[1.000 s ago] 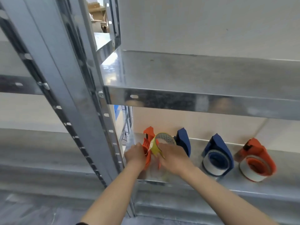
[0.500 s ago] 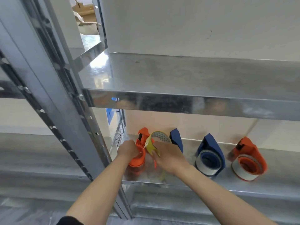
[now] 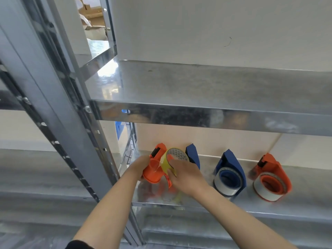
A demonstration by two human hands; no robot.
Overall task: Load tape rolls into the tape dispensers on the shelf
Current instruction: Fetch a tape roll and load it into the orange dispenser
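At the left end of the lower metal shelf (image 3: 296, 203) my left hand (image 3: 139, 167) grips an orange tape dispenser (image 3: 154, 169). My right hand (image 3: 185, 174) holds a yellowish clear tape roll (image 3: 172, 157) tilted against that dispenser's open side. Just behind my right hand stands a blue dispenser (image 3: 193, 154), mostly hidden. Further right sit a blue dispenser (image 3: 230, 172) and an orange dispenser (image 3: 271, 178), each with a white tape roll in it.
An upper metal shelf (image 3: 206, 97) overhangs the work spot, its front lip just above my hands. A perforated steel upright (image 3: 59, 112) runs diagonally at the left, close to my left forearm. Cardboard boxes (image 3: 91, 13) show at the top behind the rack.
The view has shifted so the shelf sits more to the right. My left hand has tipped the orange dispenser over, and the tape roll now rests closer against it.
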